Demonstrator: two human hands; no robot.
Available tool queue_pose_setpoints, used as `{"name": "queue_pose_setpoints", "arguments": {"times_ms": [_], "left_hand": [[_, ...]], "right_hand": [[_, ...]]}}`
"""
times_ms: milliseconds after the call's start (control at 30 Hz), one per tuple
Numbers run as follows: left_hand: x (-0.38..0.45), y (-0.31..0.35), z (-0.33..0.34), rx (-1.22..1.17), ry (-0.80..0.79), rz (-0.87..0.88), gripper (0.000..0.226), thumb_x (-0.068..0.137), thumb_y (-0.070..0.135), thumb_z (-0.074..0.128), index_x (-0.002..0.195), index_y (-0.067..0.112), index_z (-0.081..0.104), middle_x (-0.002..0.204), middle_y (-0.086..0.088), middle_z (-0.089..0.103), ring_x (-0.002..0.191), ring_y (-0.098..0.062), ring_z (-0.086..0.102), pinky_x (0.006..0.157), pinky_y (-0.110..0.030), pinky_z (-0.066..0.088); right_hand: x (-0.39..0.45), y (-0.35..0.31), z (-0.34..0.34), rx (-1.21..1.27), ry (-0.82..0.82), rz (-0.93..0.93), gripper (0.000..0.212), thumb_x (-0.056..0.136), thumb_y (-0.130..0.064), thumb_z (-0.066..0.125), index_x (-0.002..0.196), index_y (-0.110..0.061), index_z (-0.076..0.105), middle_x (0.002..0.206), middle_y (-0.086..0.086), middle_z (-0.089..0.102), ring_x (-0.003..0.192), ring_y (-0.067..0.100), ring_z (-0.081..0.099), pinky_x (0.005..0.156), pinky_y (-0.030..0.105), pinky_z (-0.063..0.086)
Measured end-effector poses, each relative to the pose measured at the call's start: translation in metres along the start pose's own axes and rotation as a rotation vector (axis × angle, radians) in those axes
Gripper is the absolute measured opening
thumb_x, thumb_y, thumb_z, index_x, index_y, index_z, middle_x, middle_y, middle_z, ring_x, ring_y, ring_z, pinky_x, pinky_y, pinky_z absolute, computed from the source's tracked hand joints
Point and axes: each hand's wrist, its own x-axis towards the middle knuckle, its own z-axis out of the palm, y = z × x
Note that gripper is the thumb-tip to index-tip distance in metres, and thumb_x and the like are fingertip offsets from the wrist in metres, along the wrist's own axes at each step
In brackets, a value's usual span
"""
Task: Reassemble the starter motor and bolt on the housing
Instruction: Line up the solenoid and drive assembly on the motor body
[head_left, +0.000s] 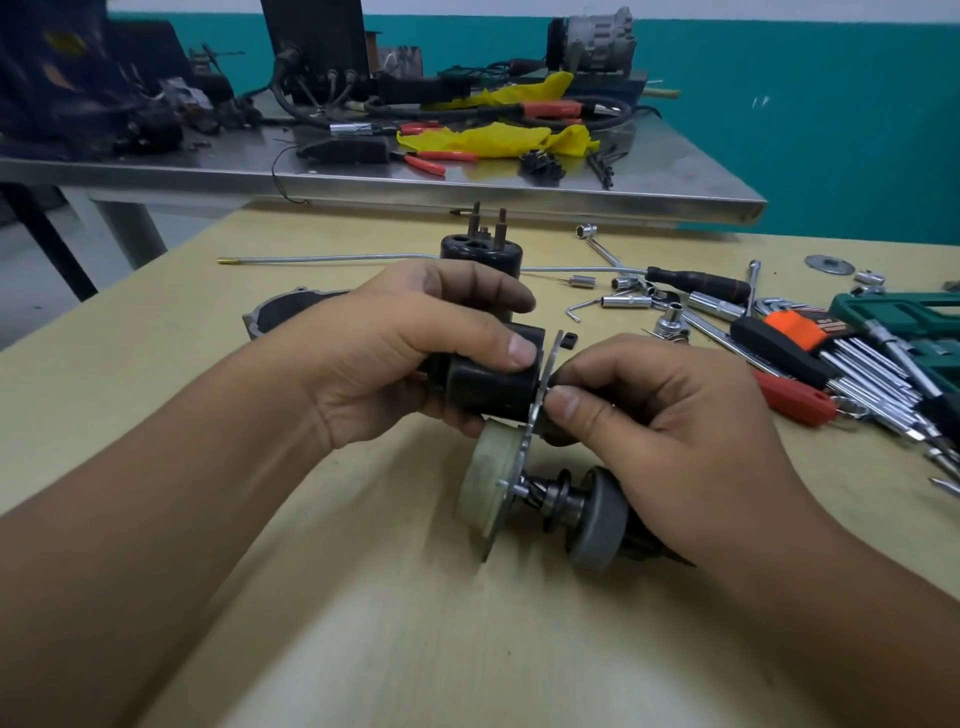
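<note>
My left hand (395, 348) grips a black cylindrical starter part (491, 389) above the wooden bench. My right hand (660, 415) pinches a small dark piece against the thin metal plate (545, 384) at that cylinder's right end. Below them hangs the pale round gear housing (485, 483) with the pinion shaft (558, 491) and a grey drive wheel (597, 519). Behind my left hand stands the black motor body (467, 249) with two studs on top. A grey cast housing (280, 312) lies at the left, mostly hidden by my hand.
Sockets, a T-wrench (618, 260), a black-handled driver (696, 283), hex keys (862, 358) and a green case (904, 312) crowd the right of the bench (363, 623). A long rod (332, 258) lies behind. A steel table (467, 182) with pliers, cables and yellow rags stands beyond.
</note>
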Motion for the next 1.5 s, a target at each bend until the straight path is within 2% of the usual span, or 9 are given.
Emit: {"name": "queue_pose_setpoints", "arguments": {"times_ms": [67,167,300,600,667,900,1167,1333,1500], "left_hand": [[-0.002,-0.003,-0.003,-0.029,-0.007,0.011,0.051,0.048,0.008,0.089,0.097,0.019,0.079,0.096,-0.011,0.075,0.070,-0.024,0.073,0.048,-0.032,0.055],[-0.002,-0.008,0.002,-0.080,0.012,0.004,0.034,0.056,0.013,0.087,0.090,0.016,0.082,0.086,-0.010,0.075,0.068,-0.022,0.070,0.048,-0.029,0.055],[-0.001,-0.014,0.016,-0.128,0.049,0.017,0.037,0.055,0.021,0.089,0.090,0.011,0.079,0.080,-0.012,0.070,0.072,-0.028,0.063,0.081,-0.049,0.045],[-0.005,-0.011,0.015,-0.052,0.047,0.040,0.046,0.042,0.018,0.089,0.085,0.023,0.075,0.082,-0.005,0.070,0.059,-0.017,0.059,0.042,-0.019,0.036],[-0.003,-0.013,0.017,-0.070,0.098,0.048,0.046,0.040,0.019,0.089,0.083,0.023,0.075,0.080,-0.005,0.069,0.056,-0.016,0.059,0.041,-0.019,0.034],[-0.002,-0.020,0.023,-0.153,0.221,0.098,0.047,0.038,0.018,0.091,0.082,0.022,0.076,0.075,-0.003,0.071,0.054,-0.016,0.062,0.036,-0.019,0.036],[-0.004,-0.024,0.027,-0.161,0.266,0.168,0.042,0.041,0.022,0.093,0.081,0.024,0.077,0.073,-0.002,0.072,0.052,-0.015,0.063,0.036,-0.020,0.038],[-0.003,-0.017,0.024,-0.192,0.188,0.138,0.015,0.070,0.024,0.078,0.083,0.017,0.079,0.073,-0.006,0.069,0.054,-0.015,0.061,0.035,-0.020,0.038],[-0.007,-0.014,0.017,-0.115,0.074,0.126,0.041,0.052,0.009,0.090,0.090,0.020,0.079,0.083,-0.006,0.071,0.060,-0.019,0.064,0.042,-0.022,0.047]], "right_hand": [[0.000,0.001,0.000,0.072,-0.017,0.025,0.025,0.086,-0.008,0.079,0.078,-0.032,0.074,0.075,-0.008,0.075,0.072,0.010,0.073,0.065,0.015,0.052],[-0.002,0.004,0.001,0.169,-0.005,0.075,0.016,0.084,-0.010,0.081,0.082,-0.026,0.077,0.075,-0.003,0.076,0.071,0.014,0.075,0.067,0.025,0.059],[-0.004,0.004,0.002,0.165,0.025,0.041,0.010,0.080,-0.014,0.080,0.083,-0.024,0.077,0.076,-0.004,0.076,0.070,0.015,0.073,0.067,0.026,0.057],[-0.010,-0.001,0.009,0.002,0.068,-0.040,0.004,0.082,-0.023,0.074,0.086,-0.023,0.075,0.078,-0.006,0.072,0.075,0.015,0.070,0.066,0.036,0.056],[-0.009,-0.001,0.009,-0.056,0.085,-0.068,0.006,0.084,-0.024,0.071,0.088,-0.020,0.076,0.078,-0.007,0.071,0.076,0.014,0.069,0.066,0.037,0.054],[-0.002,0.001,0.005,-0.205,0.007,-0.146,0.013,0.094,-0.019,0.063,0.089,-0.015,0.074,0.076,-0.006,0.065,0.077,0.010,0.059,0.065,0.012,0.039],[-0.004,0.002,0.004,-0.056,0.069,-0.011,0.009,0.094,-0.015,0.072,0.090,-0.023,0.075,0.078,-0.009,0.069,0.077,0.011,0.065,0.062,0.019,0.048],[-0.005,0.001,0.009,-0.136,0.111,-0.055,0.012,0.091,-0.024,0.064,0.086,-0.019,0.074,0.072,-0.007,0.065,0.074,0.012,0.062,0.062,0.021,0.046],[-0.007,-0.002,0.011,-0.156,0.133,-0.091,0.014,0.093,-0.023,0.063,0.085,-0.016,0.072,0.071,-0.007,0.063,0.072,0.012,0.059,0.060,0.017,0.042]]}}
